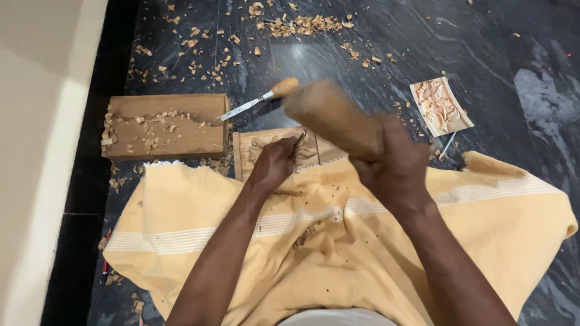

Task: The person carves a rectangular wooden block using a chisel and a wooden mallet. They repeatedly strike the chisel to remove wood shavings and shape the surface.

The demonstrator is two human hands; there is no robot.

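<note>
- Yellow cloth (pixel 362 253) with pale stripes covers the lap and fills the bottom of the view, with wood chips scattered on it.
- Left hand (pixel 275 163) has its fingers curled tight around a thin chisel (pixel 298 140), with the tip down on the carved panel (pixel 266 148).
- That carved panel sits on the dark stone floor (pixel 471 48), just past the edge of the cloth and partly hidden behind both hands.
- Right hand (pixel 396 160) is wrapped in a closed fist around the handle of a wooden mallet (pixel 329 115). The mallet head is blurry and sits above and to the right of the chisel.
- Wood block (pixel 164 125) covered in shavings lies to the left of the panel.
- Spare chisel (pixel 261 98) with a light wooden handle lies on the floor between the block and the mallet.
- Small picture of a carving (pixel 440 105) lies off to the right, well apart from the hands.
- Chips are all over the floor up top.
</note>
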